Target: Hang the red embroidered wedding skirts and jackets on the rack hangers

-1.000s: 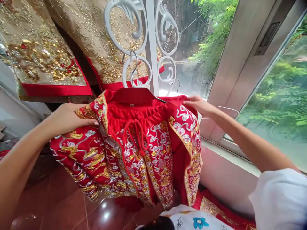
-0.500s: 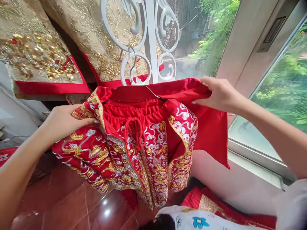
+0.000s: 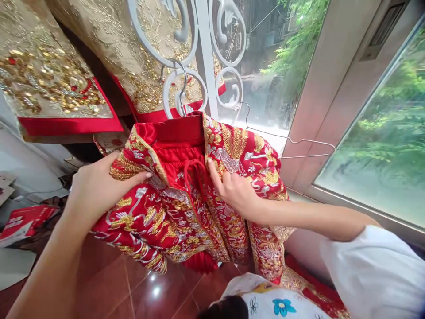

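A red jacket (image 3: pixel 156 221) with gold and silver embroidery hangs by a metal hanger hook (image 3: pixel 183 84) from a white scrolled metal rack (image 3: pixel 203 57). My left hand (image 3: pixel 99 186) grips its shoulder and front edge on the left side, thumb on top. With thumb and fingers closed, my right hand (image 3: pixel 232 190) holds the jacket's other front edge below the collar. Between the two open fronts shows a red gathered skirt waistband (image 3: pixel 179 153) with a tied red cord (image 3: pixel 195 170). Most of the hanger is hidden inside the jacket.
Cream garments (image 3: pixel 59 79) with gold beading and red hems hang behind at the left. A bare wire hanger (image 3: pixel 308 148) sticks out at the right, near the window frame (image 3: pixel 318 102). Red packets (image 3: pixel 28 221) lie low at the left. Red tiles cover the floor (image 3: pixel 109 283).
My right hand has brought the jacket's right front, previously folded back with its lining showing, over to the middle. The wire hanger behind now shows. My left hand still holds its side.
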A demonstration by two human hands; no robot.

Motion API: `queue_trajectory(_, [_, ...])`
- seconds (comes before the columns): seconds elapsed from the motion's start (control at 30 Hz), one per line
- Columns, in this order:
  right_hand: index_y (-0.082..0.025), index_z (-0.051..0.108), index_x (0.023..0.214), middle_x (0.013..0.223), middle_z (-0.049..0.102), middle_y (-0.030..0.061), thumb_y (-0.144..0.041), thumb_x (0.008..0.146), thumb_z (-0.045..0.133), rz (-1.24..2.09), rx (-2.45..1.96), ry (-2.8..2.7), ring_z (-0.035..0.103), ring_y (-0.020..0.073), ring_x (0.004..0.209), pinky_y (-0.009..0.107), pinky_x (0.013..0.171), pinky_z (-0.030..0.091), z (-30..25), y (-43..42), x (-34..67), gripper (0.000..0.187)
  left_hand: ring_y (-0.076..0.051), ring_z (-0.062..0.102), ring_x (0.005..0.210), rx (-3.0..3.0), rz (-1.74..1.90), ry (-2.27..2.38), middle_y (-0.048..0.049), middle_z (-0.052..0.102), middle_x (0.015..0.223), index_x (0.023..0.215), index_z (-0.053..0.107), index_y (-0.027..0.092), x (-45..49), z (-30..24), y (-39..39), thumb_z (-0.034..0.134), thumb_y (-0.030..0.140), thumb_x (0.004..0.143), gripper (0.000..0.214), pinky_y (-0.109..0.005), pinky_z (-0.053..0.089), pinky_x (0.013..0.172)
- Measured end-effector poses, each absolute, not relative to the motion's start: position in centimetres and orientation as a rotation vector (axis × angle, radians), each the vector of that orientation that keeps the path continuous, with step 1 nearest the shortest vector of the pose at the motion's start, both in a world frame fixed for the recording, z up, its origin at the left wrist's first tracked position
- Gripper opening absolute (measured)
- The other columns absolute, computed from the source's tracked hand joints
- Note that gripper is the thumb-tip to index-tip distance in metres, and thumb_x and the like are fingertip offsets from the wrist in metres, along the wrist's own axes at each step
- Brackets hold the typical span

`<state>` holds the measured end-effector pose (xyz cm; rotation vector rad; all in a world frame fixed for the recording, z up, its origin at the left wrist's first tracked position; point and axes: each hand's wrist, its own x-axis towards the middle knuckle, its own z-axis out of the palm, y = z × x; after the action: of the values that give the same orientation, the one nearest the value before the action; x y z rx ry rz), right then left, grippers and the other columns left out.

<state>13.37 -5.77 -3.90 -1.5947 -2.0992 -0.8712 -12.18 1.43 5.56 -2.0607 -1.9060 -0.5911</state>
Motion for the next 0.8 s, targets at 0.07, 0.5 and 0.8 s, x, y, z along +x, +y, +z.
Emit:
queue_trajectory(0.07, [-0.017, 0.05, 0.132, 0.058, 0.054, 0.0035, -0.024, 0.089, 0.04, -0.568, -1.491, -2.182, 0.039, 0.0109, 0.046, 0.026, 0.041, 0.024, -2.5, -4.7, 14.4, 0.045, -0.03, 0.062, 0.084, -2.14, -0.566, -1.855, -0.0068, 0.069, 0.09, 0.113, 0.059, 0.023, -12.6, 5.8, 0.8, 0.046, 0.064, 0.073, 0.058, -0.033, 0.044, 0.07])
queue_trajectory(0.5, [-0.021, 0.06, 0.118, 0.105, 0.064, 0.0057, -0.055, 0.075, 0.059, 0.477, -0.92, -1.932, 0.059, 0.0164, 0.088, 0.027, 0.074, 0.047, 2.8, 5.1, 27.3, 0.054, -0.022, 0.057, 0.107, -2.663, -0.833, -1.402, -0.0092, 0.058, 0.126, 0.132, 0.047, 0.016, -10.5, 7.9, 0.3, 0.045, 0.039, 0.089, 0.049, -0.03, 0.039, 0.094])
queue_trajectory(0.8, [-0.015, 0.062, 0.058, 0.055, 0.061, 0.0025, -0.071, 0.058, 0.066, 0.897, -1.112, -1.646, 0.05, 0.0103, 0.045, 0.021, 0.042, 0.039, 1.9, 3.2, 28.4, 0.056, -0.014, 0.056, 0.096, -2.867, -0.878, -1.464, -0.004, 0.062, 0.12, 0.125, 0.052, 0.014, -11.5, 8.7, 0.3, 0.05, 0.037, 0.085, 0.046, -0.021, 0.042, 0.087])
